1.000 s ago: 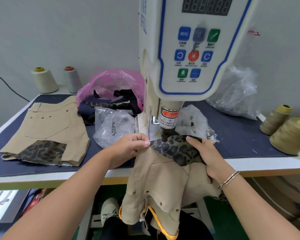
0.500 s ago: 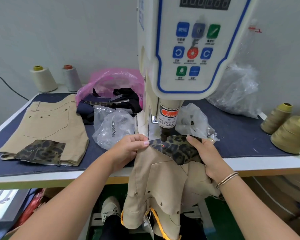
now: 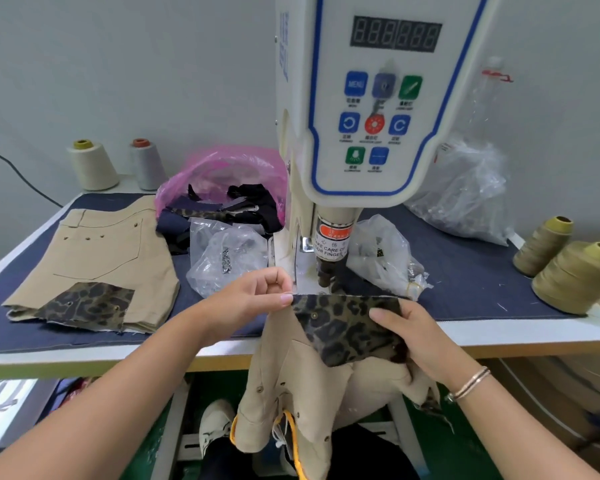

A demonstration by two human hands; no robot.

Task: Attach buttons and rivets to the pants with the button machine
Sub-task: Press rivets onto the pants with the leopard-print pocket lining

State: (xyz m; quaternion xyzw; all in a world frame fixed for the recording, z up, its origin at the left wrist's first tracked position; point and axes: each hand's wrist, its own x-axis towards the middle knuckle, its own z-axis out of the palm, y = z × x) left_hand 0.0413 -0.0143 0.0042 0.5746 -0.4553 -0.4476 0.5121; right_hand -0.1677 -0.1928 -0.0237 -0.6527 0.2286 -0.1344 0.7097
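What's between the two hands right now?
In the head view, the leopard-print pocket flap of the pants, stretched between left hand and right hand.

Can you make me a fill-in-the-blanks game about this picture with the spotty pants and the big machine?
1. The left hand and right hand both hold a patch with a ______ print.
2. The bag behind the folded pants is ______ in colour.
3. The button machine has a round ______ button in the middle of its panel.
4. The bracelet is on the ______ wrist.

Missing words: leopard; pink; red; right
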